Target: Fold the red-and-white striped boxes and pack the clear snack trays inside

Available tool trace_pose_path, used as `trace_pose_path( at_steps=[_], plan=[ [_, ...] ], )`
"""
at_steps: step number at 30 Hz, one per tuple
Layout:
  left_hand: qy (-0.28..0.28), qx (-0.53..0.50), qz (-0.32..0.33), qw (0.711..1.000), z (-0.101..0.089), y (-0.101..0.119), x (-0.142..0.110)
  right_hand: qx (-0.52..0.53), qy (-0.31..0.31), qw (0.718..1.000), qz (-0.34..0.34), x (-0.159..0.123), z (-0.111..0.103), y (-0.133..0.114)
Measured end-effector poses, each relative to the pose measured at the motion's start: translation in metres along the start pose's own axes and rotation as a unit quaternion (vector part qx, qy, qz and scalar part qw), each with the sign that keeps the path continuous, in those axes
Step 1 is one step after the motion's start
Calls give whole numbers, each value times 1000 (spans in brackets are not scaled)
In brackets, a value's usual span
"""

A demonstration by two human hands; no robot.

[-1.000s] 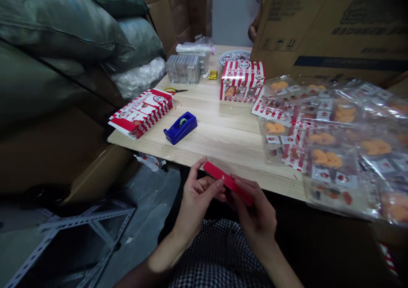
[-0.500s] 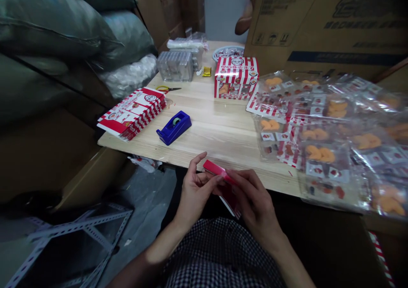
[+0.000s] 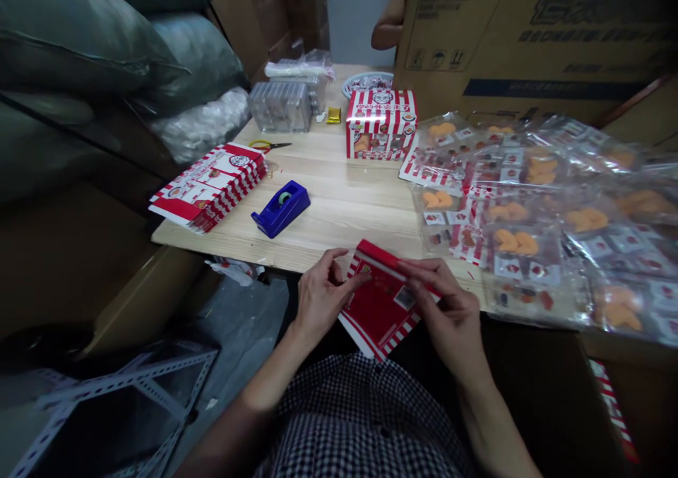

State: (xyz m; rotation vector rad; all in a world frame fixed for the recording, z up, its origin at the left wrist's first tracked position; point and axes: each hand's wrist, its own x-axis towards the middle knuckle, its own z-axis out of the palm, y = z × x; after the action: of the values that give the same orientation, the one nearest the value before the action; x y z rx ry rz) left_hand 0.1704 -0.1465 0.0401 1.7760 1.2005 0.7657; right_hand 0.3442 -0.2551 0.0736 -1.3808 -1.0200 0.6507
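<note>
Red-and-white printed card box blank point(image 3: 378, 301) is pinched in the closed grips of the left hand point(image 3: 321, 298) and right hand point(image 3: 450, 315), just off the pale wooden worktop's point(image 3: 339, 210) edge, while a flat stack of matching blanks point(image 3: 207, 187) lies unfolded beside one assembled red-and-white box point(image 3: 381, 125).

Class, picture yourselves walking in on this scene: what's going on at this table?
A seated person holds a flat red-and-white cardboard box in both hands, the left hand and right hand gripping it just off the table edge. On the wooden table lie a stack of flat boxes, a blue tape dispenser and scissors. A made-up box stands beyond, beside clear plastic packs of orange pieces.
</note>
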Motion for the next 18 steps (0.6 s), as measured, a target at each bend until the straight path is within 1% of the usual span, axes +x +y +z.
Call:
trace_pose_path(
  at_steps=[1,2,3,5,6,7,8,10,12,14,16,18],
  plan=[
    [-2,11,25,1000,-1,-2,3,29,32,999,17,3,-3,3],
    [-21,2,44,999,-3,-3,6,67,69,995,39,6,-6,7],
    [-58,-22,54,997,-3,-3,8,110,109,986,64,9,-9,13],
    [-147,-71,53,985,-5,-2,12,187,175,960,113,13,-13,28],
    [-182,-80,49,979,-6,-2,15,215,194,948,134,14,-13,36],
    [-204,-76,50,975,-7,-2,19,233,206,938,150,13,-14,44],
    [-215,-61,56,973,-9,-2,24,243,211,933,164,12,-14,53],
    [-235,-12,77,969,-15,-4,40,246,208,930,179,10,-13,69],
    [-271,41,104,956,-21,-6,64,220,181,942,178,9,-10,82],
    [-291,95,132,943,-26,-8,91,137,140,970,147,14,-7,92],
    [-275,154,154,937,-25,-11,118,31,114,988,99,24,-5,100],
    [-227,222,170,933,-19,-15,142,-47,116,990,59,36,-5,104]
  ],
)
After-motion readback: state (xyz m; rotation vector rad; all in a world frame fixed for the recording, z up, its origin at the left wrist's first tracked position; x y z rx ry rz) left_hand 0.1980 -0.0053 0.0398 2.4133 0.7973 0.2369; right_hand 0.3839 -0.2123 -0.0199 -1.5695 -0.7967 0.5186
